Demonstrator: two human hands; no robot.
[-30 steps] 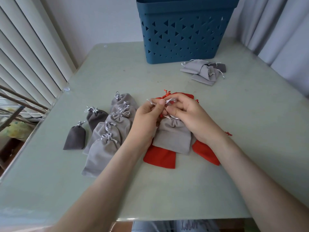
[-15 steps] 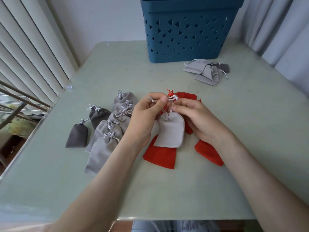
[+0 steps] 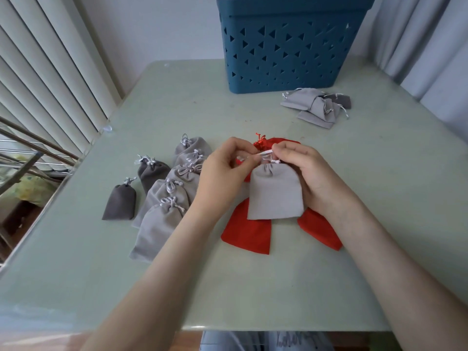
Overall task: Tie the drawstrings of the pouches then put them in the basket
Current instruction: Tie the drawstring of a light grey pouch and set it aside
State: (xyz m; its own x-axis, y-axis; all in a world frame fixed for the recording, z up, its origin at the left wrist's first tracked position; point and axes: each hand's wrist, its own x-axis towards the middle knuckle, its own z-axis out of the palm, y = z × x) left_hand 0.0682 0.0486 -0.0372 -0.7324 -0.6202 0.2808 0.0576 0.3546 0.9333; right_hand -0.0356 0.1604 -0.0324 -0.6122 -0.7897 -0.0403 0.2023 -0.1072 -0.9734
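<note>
A light grey pouch (image 3: 274, 196) hangs lifted between my hands above the red pouches (image 3: 249, 235). My left hand (image 3: 222, 176) pinches one end of its white drawstring (image 3: 263, 153), and my right hand (image 3: 306, 173) pinches the other end at the pouch's gathered neck. The string is stretched short between my fingertips. The blue basket (image 3: 291, 46) with triangle holes stands at the table's far side.
Several tied grey pouches (image 3: 167, 198) lie in a row to the left, with two dark grey ones (image 3: 120, 202) beside them. A small heap of flat grey pouches (image 3: 316, 105) lies in front of the basket. Window blinds run along the left; curtains hang at the right.
The grey pouch has been lifted off the red pouches and now hangs from its drawstring. Both hands have risen slightly and drawn the string tight between them.
</note>
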